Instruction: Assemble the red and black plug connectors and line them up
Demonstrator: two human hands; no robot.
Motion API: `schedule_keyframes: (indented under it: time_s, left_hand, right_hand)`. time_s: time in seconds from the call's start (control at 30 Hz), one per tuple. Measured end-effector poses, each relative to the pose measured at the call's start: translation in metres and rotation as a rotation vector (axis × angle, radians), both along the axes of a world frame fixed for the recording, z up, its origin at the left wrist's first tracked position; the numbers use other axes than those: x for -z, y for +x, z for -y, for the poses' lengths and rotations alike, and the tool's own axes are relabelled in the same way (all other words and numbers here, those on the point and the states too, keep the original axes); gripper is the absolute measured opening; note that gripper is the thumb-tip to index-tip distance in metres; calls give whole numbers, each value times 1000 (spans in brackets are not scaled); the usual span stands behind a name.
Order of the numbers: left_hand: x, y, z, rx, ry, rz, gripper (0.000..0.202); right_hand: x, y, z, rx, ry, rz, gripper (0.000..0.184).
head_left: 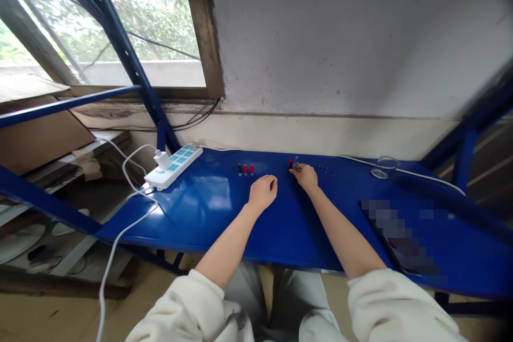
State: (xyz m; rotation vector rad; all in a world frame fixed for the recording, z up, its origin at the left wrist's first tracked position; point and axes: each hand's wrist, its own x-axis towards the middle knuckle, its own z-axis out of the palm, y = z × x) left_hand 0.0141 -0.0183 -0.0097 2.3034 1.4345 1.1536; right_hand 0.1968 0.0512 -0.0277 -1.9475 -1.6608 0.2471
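Note:
Both my arms reach forward over a blue metal table. My left hand rests on the tabletop in a loose fist, and nothing shows in it. My right hand is pinched around a small clear vial that stands beside a small red vial. A short way left of them, three small vials, one black and two red, stand in a row. Several tiny dark pieces lie just right of my right hand.
A white power strip with a plugged-in adapter and white cable sits at the table's back left. Clear glass dishes stand at the back right. A flat dark tablet-like object lies at the right. Blue frame bars, a window and cardboard are to the left.

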Motion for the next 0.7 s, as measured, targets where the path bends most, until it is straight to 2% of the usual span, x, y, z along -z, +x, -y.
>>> schedule_keyframes:
  time_s: [0.27,0.43,0.53,0.7]
  left_hand:
    - [1,1,1,-20,-24,-74,25]
    - [-3,-12,-6,-198,-94,-40,54]
    - [-3,-21,-12,-296,-113,-17,59]
    - [3,-27,-20,-351,-183,-42,49]
  right_hand:
    - [0,5,3,51,-36,64,29]
    - [-12,4,11,71,-140,93,32]
    - [-23,-2,27,56,-186,93,33]
    - [-31,-23,58,-183,97,-37,31]
